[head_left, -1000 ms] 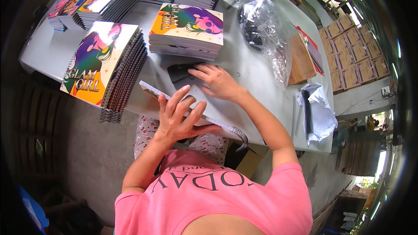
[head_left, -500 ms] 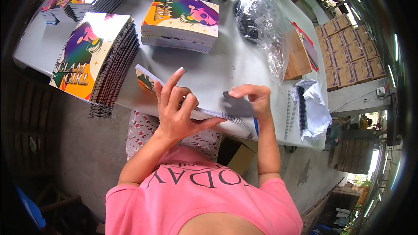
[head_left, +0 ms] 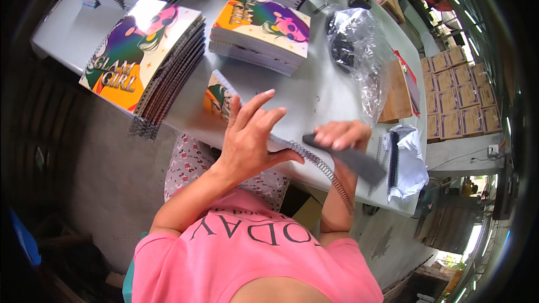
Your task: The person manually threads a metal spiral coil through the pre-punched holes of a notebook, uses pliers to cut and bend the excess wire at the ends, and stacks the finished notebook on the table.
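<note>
My left hand (head_left: 250, 134) grips a notebook (head_left: 218, 100) on edge, thumb along its spine, the other fingers raised and spread. A dark spiral coil (head_left: 325, 171) runs out of the spine beyond my thumb and hangs in a curve down toward my right forearm. My right hand (head_left: 345, 133) holds a flat dark grey piece (head_left: 359, 163), blurred and of unclear material, just above the coil. Whether the piece touches the coil, I cannot tell.
Coil-bound notebooks (head_left: 140, 62) are stacked at the left, with a stack of unbound-looking ones (head_left: 261, 31) ahead. Clear plastic (head_left: 359, 56) over dark coils, a brown board (head_left: 396, 92) and loose coils (head_left: 393, 160) on crumpled white paper (head_left: 410, 163) lie to the right. Cartons (head_left: 460, 95) stand beyond.
My right hand and the grey piece have swung rightward, the piece now slanting down to the right. More of the hanging coil shows. The view has shifted, so the table things appear farther right.
</note>
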`<state>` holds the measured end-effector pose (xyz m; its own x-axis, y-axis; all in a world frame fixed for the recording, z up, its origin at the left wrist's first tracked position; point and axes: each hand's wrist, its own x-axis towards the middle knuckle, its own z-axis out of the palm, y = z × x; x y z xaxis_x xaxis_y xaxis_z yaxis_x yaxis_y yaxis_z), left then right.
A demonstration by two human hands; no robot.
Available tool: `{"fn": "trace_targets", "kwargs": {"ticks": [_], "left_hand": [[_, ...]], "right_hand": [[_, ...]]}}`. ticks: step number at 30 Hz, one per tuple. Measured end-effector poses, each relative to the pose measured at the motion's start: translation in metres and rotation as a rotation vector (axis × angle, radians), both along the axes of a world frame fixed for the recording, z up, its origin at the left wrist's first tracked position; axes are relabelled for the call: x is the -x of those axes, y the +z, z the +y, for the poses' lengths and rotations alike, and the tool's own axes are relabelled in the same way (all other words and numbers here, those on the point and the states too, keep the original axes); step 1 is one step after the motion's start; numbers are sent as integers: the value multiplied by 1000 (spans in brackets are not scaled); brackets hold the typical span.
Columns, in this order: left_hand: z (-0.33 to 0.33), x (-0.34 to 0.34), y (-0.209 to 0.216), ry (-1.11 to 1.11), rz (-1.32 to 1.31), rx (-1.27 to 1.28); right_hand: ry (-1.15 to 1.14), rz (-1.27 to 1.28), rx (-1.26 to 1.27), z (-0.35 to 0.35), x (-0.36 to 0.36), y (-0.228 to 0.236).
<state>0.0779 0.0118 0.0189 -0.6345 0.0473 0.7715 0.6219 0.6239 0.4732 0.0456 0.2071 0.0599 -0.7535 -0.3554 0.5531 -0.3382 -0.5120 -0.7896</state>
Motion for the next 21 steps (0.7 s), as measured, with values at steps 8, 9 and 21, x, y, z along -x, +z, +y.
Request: {"fn": "trace_targets", "kwargs": {"ticks": [8, 9, 21], "left_hand": [[-42, 20, 18, 156, -45, 77], [-41, 21, 17, 133, -30, 57], [-55, 31, 12, 13, -22, -101]], "right_hand": [[-163, 87, -365, -20, 2, 10], [-319, 32, -636, -23, 11, 6], [-20, 251, -296, -44, 24, 9]]}}
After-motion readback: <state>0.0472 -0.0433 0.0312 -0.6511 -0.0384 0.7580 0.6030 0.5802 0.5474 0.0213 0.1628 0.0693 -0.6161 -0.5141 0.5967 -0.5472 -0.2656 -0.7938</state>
